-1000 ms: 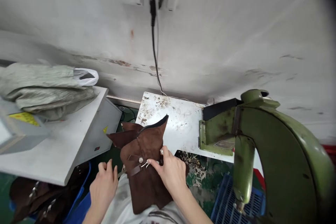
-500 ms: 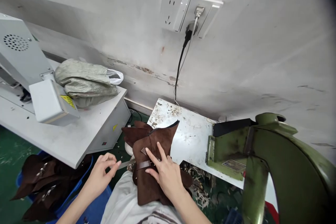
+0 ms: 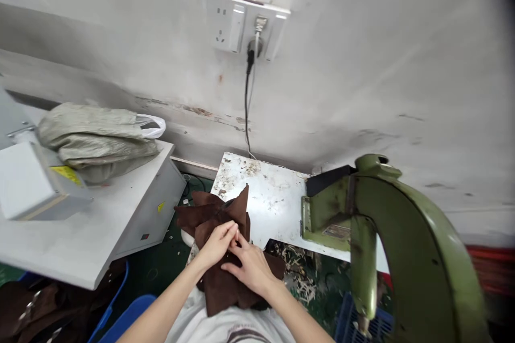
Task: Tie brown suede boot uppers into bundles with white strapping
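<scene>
A dark brown suede piece (image 3: 221, 289), which looks like a boot upper, lies over my lap, with its pointed flaps spreading toward the white bench. Above its middle, my left hand (image 3: 220, 242) is closed in a pinch, fingertips meeting those of my right hand. Whatever it pinches is hidden by the fingers. My right hand (image 3: 250, 267) rests on the suede, thumb stretched apart from the forefinger. The strap across the piece is covered by both hands.
A white bench (image 3: 277, 203) with scraps stands ahead, carrying a green machine (image 3: 402, 214) at right. On the left are a grey table (image 3: 120, 225) with a cloth bag (image 3: 100, 136), and more brown pieces (image 3: 44, 305) beside blue plastic. A socket plate (image 3: 247, 27) is on the wall.
My left hand has moved right and up, from pulling a strap end out at the left side to meeting my right fingertips over the suede. The camera view has shifted right.
</scene>
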Available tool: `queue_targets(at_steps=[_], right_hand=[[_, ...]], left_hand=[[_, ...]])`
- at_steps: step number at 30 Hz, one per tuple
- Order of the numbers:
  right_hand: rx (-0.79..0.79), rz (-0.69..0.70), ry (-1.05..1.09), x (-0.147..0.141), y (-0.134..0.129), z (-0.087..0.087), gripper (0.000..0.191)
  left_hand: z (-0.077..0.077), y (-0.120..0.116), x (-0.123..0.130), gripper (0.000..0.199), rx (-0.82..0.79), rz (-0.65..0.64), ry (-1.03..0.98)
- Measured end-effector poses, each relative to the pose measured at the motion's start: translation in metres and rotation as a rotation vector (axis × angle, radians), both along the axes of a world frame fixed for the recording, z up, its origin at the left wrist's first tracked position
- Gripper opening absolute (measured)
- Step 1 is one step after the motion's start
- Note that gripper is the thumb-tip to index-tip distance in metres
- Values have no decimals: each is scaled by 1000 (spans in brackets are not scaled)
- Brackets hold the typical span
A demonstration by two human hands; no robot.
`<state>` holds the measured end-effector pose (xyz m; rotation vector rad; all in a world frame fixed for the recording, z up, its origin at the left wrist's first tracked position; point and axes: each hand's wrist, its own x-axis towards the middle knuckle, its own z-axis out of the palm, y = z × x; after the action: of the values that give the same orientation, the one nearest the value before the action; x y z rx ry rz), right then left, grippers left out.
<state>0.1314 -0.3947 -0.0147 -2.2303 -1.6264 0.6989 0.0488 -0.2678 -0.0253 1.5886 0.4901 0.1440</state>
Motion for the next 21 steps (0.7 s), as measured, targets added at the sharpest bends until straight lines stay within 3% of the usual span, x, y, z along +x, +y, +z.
queue_targets(at_steps=[3,5,7,8,10,14,16,19,21], right_hand=[[94,-318,37,11,-29,10,29],[-80,-502,-88,16,-43,20,28],[-278,-530,-188,18,-47,34,23],[-313,-509,-206,19,-45,42,23],[-234,-430,-202,18,-35,59,24],[-74,-54,-161,4,-13,82,24],[-41,59,-134,-3,-14,88,25],[72,120,61,3,-29,92,25],[142,49,196,20,-38,92,31]], left_hand=[[-7,-3,4,45,89,-46,-8],[-3,-6,1,39,180,-127,-43],[2,-9,-2,31,239,-171,-60],[3,-11,-3,30,258,-183,-61],[2,-15,-3,37,290,-213,-81],[-9,-23,2,37,281,-243,-132],[-12,-26,5,34,234,-219,-117],[-8,-26,7,41,213,-215,-94],[-5,-23,6,44,250,-249,-90]])
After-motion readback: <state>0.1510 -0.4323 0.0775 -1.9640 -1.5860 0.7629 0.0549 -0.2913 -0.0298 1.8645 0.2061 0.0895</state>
